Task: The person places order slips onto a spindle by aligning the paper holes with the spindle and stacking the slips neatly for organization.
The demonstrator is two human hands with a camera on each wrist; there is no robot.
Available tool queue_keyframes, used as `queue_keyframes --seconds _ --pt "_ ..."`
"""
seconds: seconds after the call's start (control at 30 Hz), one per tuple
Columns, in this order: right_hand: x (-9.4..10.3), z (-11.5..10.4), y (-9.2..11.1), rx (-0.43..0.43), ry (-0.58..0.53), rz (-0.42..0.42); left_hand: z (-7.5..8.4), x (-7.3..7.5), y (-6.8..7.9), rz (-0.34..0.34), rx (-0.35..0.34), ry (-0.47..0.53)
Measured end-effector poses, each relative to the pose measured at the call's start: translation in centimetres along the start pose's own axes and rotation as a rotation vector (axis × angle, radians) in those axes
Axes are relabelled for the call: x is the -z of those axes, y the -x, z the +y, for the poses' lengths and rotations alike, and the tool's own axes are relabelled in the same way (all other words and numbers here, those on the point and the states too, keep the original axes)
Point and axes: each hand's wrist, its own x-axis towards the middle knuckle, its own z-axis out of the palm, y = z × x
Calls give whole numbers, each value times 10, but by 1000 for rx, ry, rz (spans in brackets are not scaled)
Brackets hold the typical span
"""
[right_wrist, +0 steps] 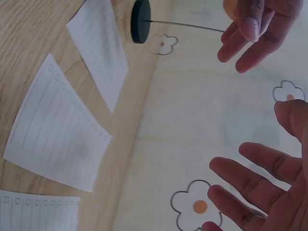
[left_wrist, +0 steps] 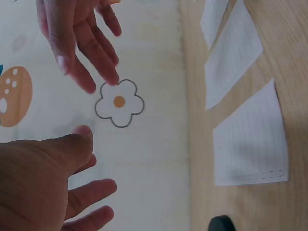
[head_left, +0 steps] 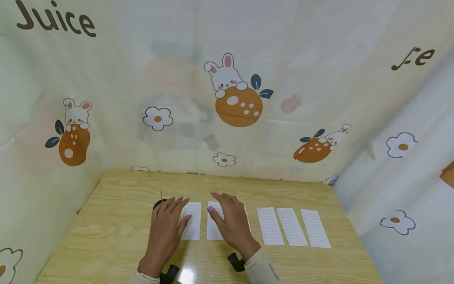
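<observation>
Both hands hover over a wooden table with nothing in them. My left hand (head_left: 166,227) is raised with its fingers extended and the thumb apart, beside a lined paper slip (head_left: 192,225). Beyond its fingers stands a black round base with a thin upright spike (right_wrist: 140,21), mostly covered by the hand in the head view. My right hand (head_left: 232,223) hangs over another lined slip (head_left: 213,230) and hides part of it. Its fingers are spread and relaxed in the right wrist view. The palms face each other across a gap.
Three more lined slips lie in a row to the right: a near one (head_left: 270,227), a middle one (head_left: 292,227) and a far one (head_left: 315,228). A printed curtain (head_left: 184,71) encloses the table (head_left: 106,236) at the back and sides. Black wrist mounts show at both cuffs.
</observation>
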Motion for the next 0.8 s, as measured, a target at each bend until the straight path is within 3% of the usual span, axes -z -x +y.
queue_keyframes --seconds 0.17,0.53,0.8 --pt "-12 7 -7 17 -8 0 -3 -6 4 -5 24 1" --pt "-35 21 -20 16 7 -30 -12 -24 25 50 66 43" --pt "-48 28 -27 15 12 -17 -20 -38 40 -21 174 66"
